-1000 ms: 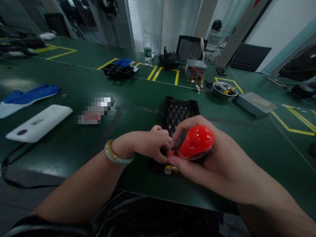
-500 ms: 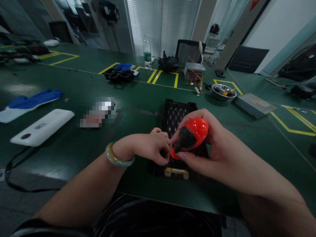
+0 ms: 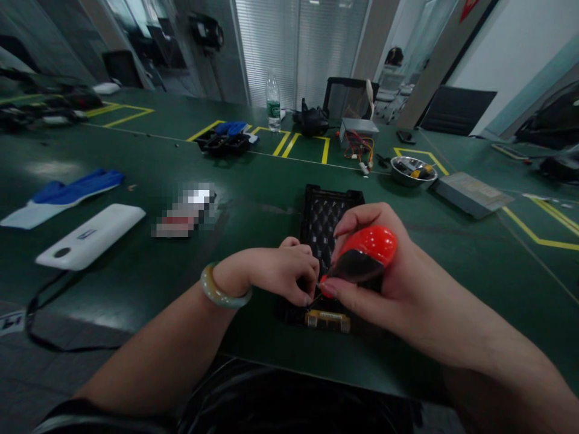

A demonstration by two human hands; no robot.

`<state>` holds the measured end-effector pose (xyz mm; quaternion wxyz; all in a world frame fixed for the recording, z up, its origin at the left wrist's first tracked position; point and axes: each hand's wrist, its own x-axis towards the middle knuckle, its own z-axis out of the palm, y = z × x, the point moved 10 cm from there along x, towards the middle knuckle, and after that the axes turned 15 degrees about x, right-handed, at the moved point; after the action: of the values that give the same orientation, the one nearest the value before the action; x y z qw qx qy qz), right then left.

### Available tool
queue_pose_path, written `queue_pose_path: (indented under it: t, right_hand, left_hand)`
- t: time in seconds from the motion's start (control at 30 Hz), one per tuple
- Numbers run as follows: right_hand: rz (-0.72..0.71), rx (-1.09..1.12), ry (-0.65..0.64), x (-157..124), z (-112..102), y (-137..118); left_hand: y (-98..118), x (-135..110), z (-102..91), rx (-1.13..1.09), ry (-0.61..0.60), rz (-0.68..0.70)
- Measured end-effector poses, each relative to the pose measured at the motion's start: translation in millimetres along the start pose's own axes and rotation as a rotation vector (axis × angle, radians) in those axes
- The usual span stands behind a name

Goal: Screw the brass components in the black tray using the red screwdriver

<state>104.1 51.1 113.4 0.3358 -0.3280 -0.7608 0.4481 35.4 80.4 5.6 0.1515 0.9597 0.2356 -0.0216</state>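
My right hand [image 3: 384, 283] is wrapped round the handle of a red and black screwdriver [image 3: 371, 250], held tilted with its thin shaft pointing down to the left. My left hand [image 3: 289, 271] is closed, thumb and fingers curled together by the shaft's lower end; what they pinch is hidden. Both hands are over a black plastic case [image 3: 323, 217] with a diamond-patterned surface, lying lengthwise before me. At the case's near end sits a small yellow-brown circuit board [image 3: 328, 320] with a pale connector strip. The screwdriver's tip is too dark to make out.
Left lie a white power bank-like device [image 3: 93, 236] with a black strap, a blue and white glove [image 3: 67, 193] and a pixelated flat object [image 3: 185, 211]. Farther off are a water bottle [image 3: 273, 105], a metal bowl [image 3: 412, 172] of parts, a wired metal box [image 3: 359, 129] and a grey metal panel [image 3: 473, 193].
The screwdriver handle has tipped farther to the right and leans more, my right hand turning with it. My left hand stays at the case's near end. The whole view has shifted slightly.
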Motion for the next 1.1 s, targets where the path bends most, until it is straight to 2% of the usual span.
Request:
queue_pose_path:
  t: [0.1,0.33,0.5,0.63,0.8,0.93,1.1]
  right_hand:
    - [0.014,0.046,-0.015,-3,5,1]
    - [0.009,0.104,-0.031,-5,11,-4]
    - [0.002,0.025,-0.049,-2,5,-8]
    - [-0.016,0.051,-0.077,0,6,-7]
    - [0.018,0.097,-0.039,0,4,-2]
    - [0.009,0.02,0.004,0,-1,-6]
    - [0.058,-0.104,0.089,-1,-6,-3]
  left_hand:
    - [1,1,8.6,-0.055,-0.054,0.024]
    - [-2,3,12.6,-0.014,-0.05,0.021]
    - [3,1,7.9,-0.069,-0.069,0.041]
    - [4,-1,1.7,-0.103,-0.059,0.009]
    - [3,1,7.3,-0.055,-0.079,0.018]
    - [1,3,11.7,-0.036,-0.062,0.042]
    - [2,2,7.2,-0.02,-0.065,0.037]
